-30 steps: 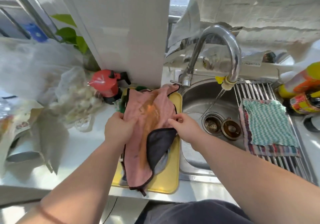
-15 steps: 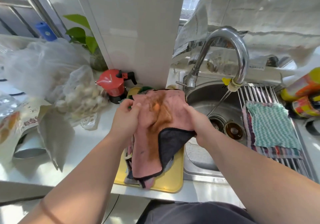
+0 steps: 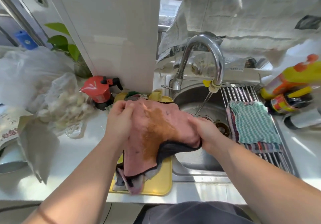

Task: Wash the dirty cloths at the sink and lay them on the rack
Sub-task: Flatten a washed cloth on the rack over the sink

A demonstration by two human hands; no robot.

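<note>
The pink cloth (image 3: 156, 128), stained brown, hides most of the pile (image 3: 121, 182) beneath it on the one yellow tray (image 3: 161, 182), so the number of cloths there is unclear. The left hand (image 3: 119, 119) and the right hand (image 3: 206, 133) each grip one side of it with curled fingers, at the left edge of the sink (image 3: 196, 161). Two cloths lie on the rack (image 3: 239, 91), a teal cloth (image 3: 251, 121) over a striped cloth (image 3: 260, 147)
</note>
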